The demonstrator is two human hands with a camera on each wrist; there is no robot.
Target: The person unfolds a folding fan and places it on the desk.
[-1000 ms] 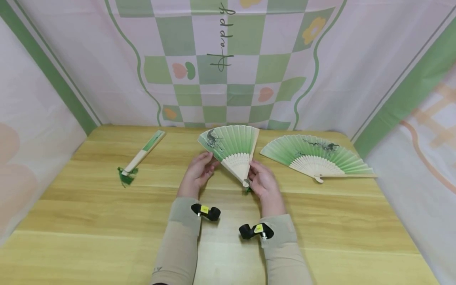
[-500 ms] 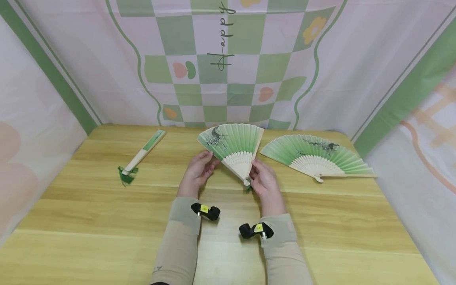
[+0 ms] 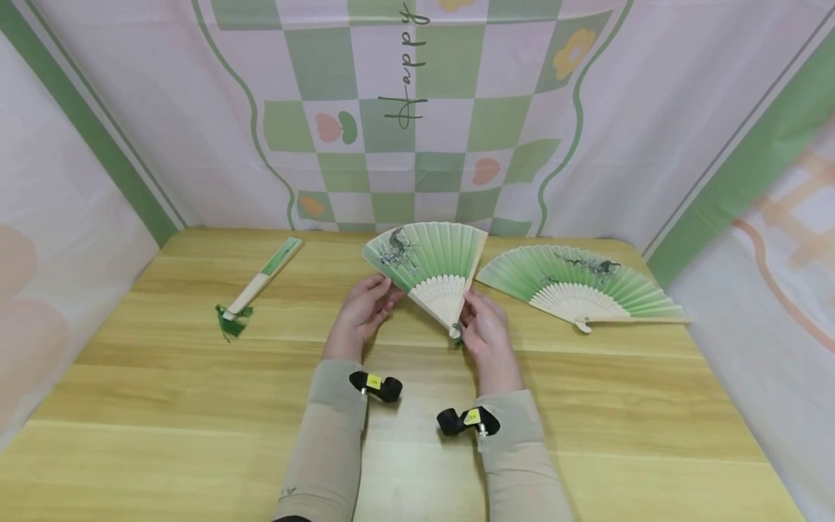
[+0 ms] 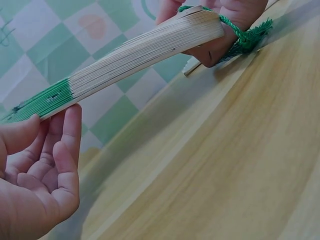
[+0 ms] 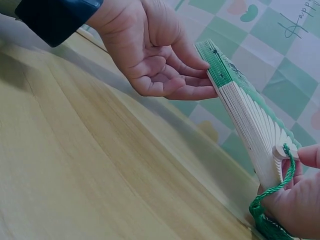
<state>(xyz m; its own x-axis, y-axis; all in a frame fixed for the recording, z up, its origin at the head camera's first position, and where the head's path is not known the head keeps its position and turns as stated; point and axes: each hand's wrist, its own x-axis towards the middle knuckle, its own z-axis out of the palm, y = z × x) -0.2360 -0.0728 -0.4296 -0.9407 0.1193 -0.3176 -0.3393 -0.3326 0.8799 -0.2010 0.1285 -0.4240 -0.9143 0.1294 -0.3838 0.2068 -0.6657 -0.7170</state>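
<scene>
Left grip [image 3: 365, 312], right grip [image 3: 484, 328] pinch pleated, ribbed fan [image 3: 438, 262].

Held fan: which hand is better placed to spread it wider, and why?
Probably the left hand: it pinches the folded stack away from the pivot, likely gaining leverage, while the right hand holds the fan nearer the pivot.

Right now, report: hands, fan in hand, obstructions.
Left hand pinches edge of partly spread fan. Right hand grips near pivot. Second fan lies close on right; no obstruction seen.
</scene>
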